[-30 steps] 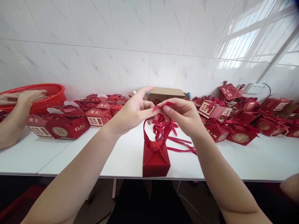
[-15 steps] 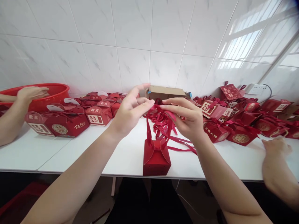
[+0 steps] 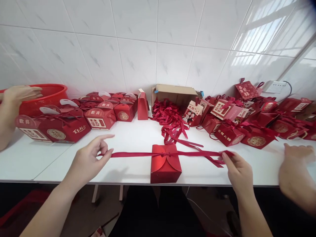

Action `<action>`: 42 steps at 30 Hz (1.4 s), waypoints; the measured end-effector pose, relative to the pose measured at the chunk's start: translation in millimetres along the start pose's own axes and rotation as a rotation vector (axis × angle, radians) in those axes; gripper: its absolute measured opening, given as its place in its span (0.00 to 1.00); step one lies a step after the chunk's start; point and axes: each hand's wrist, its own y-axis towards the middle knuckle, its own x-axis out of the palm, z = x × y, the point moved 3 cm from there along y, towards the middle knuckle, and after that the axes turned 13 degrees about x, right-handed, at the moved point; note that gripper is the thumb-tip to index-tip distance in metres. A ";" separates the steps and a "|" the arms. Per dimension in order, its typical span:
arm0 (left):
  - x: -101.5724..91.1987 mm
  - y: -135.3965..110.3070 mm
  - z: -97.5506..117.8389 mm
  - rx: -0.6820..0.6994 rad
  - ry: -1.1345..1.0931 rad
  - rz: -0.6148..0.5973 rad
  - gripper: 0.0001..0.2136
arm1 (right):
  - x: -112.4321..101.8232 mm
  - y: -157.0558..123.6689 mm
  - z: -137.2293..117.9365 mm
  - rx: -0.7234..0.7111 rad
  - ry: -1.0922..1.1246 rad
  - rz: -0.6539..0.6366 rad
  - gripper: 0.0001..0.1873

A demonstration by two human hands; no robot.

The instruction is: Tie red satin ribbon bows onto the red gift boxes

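Note:
A small red gift box (image 3: 166, 171) stands at the table's front edge, its rounded top flaps folded together. A dark red ribbon (image 3: 133, 154) runs through the top of the box and is stretched taut to both sides. At its left end, my left hand (image 3: 90, 158) pinches it between thumb and a finger, the other fingers curled or raised. On the opposite side, my right hand (image 3: 238, 169) grips the right end with the fingers closed. Behind the box lies a tangle of loose red ribbons (image 3: 168, 113), spilling from a cardboard box (image 3: 175, 89).
Several red gift boxes (image 3: 100, 118) stand to the left, before a red basin (image 3: 46, 98) with another person's hand (image 3: 22, 93) at it. More boxes with ribbons (image 3: 229, 133) are piled right, near another person's hand (image 3: 297, 158). A white socket strip (image 3: 274, 86) sits by the wall.
My hands were together above the gift box with the ribbon raised. They have moved apart and down, pulling the ribbon straight sideways, and the box's top now lies flatter.

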 end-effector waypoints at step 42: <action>103.9 0.7 52.5 -0.284 -0.610 -0.275 0.13 | 89.5 -45.8 -68.7 -0.056 0.032 -0.639 0.19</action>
